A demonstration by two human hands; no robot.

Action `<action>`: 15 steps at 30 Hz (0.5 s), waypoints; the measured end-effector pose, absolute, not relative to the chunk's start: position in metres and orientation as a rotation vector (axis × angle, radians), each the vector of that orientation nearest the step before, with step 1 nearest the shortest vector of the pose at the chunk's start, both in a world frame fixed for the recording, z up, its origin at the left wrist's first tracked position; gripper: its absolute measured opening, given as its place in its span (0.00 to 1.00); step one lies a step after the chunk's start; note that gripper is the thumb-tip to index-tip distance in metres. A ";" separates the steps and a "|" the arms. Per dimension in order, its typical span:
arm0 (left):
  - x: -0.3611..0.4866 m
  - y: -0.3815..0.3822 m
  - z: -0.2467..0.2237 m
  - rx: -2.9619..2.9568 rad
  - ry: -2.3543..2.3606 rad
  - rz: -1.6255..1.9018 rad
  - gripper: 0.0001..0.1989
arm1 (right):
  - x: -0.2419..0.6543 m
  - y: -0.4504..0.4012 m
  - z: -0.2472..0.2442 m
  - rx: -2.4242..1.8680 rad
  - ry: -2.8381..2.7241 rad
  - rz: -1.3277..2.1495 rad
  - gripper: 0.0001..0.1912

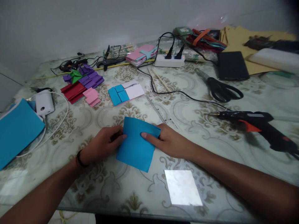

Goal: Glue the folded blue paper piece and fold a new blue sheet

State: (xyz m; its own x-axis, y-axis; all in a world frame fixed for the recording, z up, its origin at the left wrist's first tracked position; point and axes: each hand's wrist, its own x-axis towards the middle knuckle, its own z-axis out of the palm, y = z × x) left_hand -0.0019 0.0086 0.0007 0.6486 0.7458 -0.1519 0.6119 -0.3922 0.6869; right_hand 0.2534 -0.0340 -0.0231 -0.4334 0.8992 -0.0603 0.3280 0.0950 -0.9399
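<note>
A blue sheet of paper [136, 149] is held up over the patterned table, slightly tilted. My left hand [106, 141] pinches its left edge, thumb in front. On the right edge, my right hand [164, 140] grips the sheet with its thumb lying across the front and its fingers behind. Beyond the sheet lie small folded blue pieces [118, 94] beside white paper pieces [135, 91]. A pink folded piece [92, 97], red strips [73, 92] and purple strips [92, 80] are farther left. A clear ruler [158, 110] lies just behind my right hand.
Black scissors [221, 90] and a glue gun [254, 119] lie at the right. A power strip [169, 61] with black cords is at the back. Blue paper [21, 130] and a white device [44, 102] with a looped cable sit at the left.
</note>
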 end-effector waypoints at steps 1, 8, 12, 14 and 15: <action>-0.002 0.009 0.000 2.131 1.049 0.233 0.15 | 0.253 -0.034 -0.023 -1.195 -1.823 1.335 0.26; -0.003 0.009 -0.003 2.139 1.034 0.243 0.15 | 0.252 -0.033 -0.022 -1.186 -1.829 1.299 0.27; -0.003 0.010 -0.002 2.143 1.046 0.236 0.15 | 0.252 -0.034 -0.022 -1.201 -1.816 1.314 0.28; -0.003 0.010 -0.002 2.142 1.049 0.234 0.15 | 0.252 -0.034 -0.022 -1.202 -1.814 1.316 0.28; -0.003 0.010 -0.001 2.142 1.049 0.235 0.15 | 0.252 -0.034 -0.022 -1.199 -1.813 1.317 0.28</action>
State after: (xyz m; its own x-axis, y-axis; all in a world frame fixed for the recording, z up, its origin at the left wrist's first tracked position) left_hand -0.0028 0.0101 -0.0014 0.6511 0.7450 -0.1450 0.6121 -0.4025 0.6807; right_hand 0.2522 -0.0344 -0.0217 -0.4192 0.9069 -0.0432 0.3215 0.1037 -0.9412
